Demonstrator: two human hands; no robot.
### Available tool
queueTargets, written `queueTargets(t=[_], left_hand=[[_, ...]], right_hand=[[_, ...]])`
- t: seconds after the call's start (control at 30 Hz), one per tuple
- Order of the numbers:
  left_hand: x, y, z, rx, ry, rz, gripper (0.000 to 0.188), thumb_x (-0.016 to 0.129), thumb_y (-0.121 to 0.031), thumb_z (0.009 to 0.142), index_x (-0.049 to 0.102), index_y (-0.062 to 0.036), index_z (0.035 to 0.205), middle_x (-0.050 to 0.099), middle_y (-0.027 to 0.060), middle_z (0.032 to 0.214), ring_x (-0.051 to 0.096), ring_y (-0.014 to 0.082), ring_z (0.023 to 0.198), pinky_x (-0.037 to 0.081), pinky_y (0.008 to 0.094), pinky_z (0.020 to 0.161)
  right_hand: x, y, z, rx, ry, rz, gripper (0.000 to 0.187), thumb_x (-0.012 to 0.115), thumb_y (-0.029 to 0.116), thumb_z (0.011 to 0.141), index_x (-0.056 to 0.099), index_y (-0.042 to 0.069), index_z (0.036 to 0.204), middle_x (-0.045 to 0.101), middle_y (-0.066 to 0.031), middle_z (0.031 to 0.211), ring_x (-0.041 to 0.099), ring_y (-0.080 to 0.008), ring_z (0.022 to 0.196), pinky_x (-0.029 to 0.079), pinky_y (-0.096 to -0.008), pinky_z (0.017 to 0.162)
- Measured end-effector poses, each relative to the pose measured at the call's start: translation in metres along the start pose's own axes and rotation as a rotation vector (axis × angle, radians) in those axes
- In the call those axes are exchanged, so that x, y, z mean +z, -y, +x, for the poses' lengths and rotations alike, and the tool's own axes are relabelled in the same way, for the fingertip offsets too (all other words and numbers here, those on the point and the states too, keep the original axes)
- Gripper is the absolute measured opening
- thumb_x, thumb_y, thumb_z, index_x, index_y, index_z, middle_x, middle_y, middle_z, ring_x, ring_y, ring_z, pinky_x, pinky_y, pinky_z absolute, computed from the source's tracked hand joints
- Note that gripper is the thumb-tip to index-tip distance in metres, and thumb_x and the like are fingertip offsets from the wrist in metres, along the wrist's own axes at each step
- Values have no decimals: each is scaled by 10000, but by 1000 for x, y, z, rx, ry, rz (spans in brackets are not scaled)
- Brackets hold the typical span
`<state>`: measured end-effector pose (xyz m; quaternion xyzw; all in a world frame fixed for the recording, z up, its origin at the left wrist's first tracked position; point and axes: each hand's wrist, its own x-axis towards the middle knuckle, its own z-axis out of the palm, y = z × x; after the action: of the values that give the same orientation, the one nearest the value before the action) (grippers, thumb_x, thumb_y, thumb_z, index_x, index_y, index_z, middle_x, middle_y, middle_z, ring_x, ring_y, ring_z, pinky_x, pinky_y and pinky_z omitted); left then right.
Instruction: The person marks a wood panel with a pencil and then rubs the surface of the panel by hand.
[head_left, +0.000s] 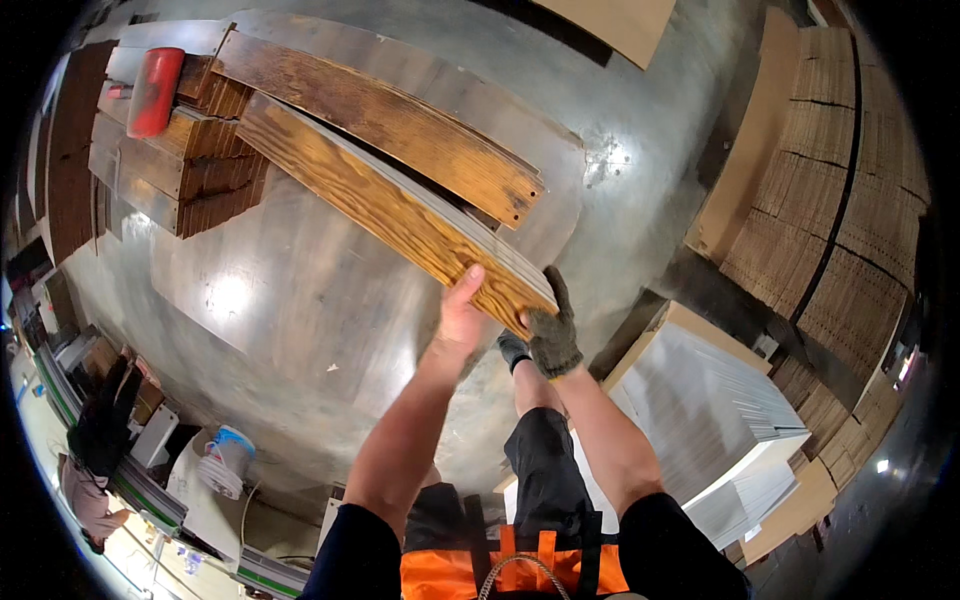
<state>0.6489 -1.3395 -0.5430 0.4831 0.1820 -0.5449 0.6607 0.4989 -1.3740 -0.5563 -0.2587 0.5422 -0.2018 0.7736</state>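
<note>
A stack of wooden boards [365,208], brown with a bold grain on top and greyish layered edges, slants from the upper left down toward me. My bare left hand [460,318] grips its near edge, the thumb lying on the top face. At the near right end, my right hand [553,335] in a dark work glove is closed around the corner. Just beyond lie more brown boards [375,112] with small holes at their ends. The far end of the held stack reaches the piled dark boards [215,165]; whether it rests on them I cannot tell.
A red cylinder [156,92] lies on the piled boards. To the right stand strapped cardboard stacks [800,190] and a box-like stack of white sheets [695,400]. A bucket [228,458] and another person [100,420] are at the lower left, beside a conveyor-like rail.
</note>
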Motion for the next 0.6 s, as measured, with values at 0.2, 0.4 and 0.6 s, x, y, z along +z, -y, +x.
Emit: queueTargets(t=[0.2,0.4,0.6], left_hand=[[-13,-73,18,61,32,-196,476,576,-312,801,499,-37,1181,587,109,1084,554,276,1006,442,421,904],[-43,-54,-58,157,-14,-265,456,587,-181,763,490,-16,1177,582,90,1073,554,242,1014,440,375,906],[-85,-54,-223,289,-210,-306,525,631,-203,716,460,-31,1182,571,99,1051,569,256,983,464,390,876]], right_hand=[[-23,17,-47,8,26,-128,915,790,212,713,233,32,1417,434,-113,1328,438,-217,1194,376,-349,1004],[-24,44,-115,37,71,-170,975,808,226,685,206,57,1433,419,-113,1331,437,-227,1199,387,-362,1004],[-2,68,-208,49,347,-461,954,781,247,717,193,74,1448,421,-75,1299,402,-194,1211,371,-340,999]])
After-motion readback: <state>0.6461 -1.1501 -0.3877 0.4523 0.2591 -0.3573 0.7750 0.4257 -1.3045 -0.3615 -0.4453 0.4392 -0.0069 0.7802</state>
